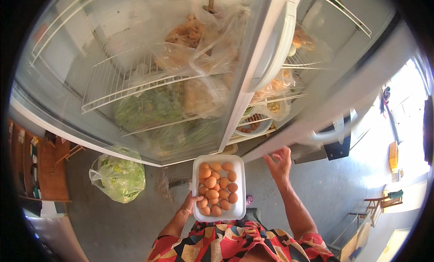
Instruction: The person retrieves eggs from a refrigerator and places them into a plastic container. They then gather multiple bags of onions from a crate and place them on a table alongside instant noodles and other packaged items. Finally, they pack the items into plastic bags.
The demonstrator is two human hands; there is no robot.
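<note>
My left hand (192, 203) grips the left side of a white plastic tray (240, 187), its thumb over the rim. Brown eggs (212, 194) lie in the tray, some on top of others, close to my body. To the right of the tray, my right hand (280, 162) is raised with its fingers apart and holds nothing. It is just below the edge of the right glass fridge door (325, 102), which stands ajar and looks blurred. The left glass door (84, 126) is closed, and its white handle (281, 48) is beside the gap.
Inside the fridge, wire shelves (142, 87) hold plastic bags of food (190, 35), leafy greens (149, 106) and a bowl with eggs (252, 128). A clear bag of green vegetables (120, 177) sits on the floor at left. Wooden furniture (51, 163) stands far left; a wooden chair (383, 201) stands at right.
</note>
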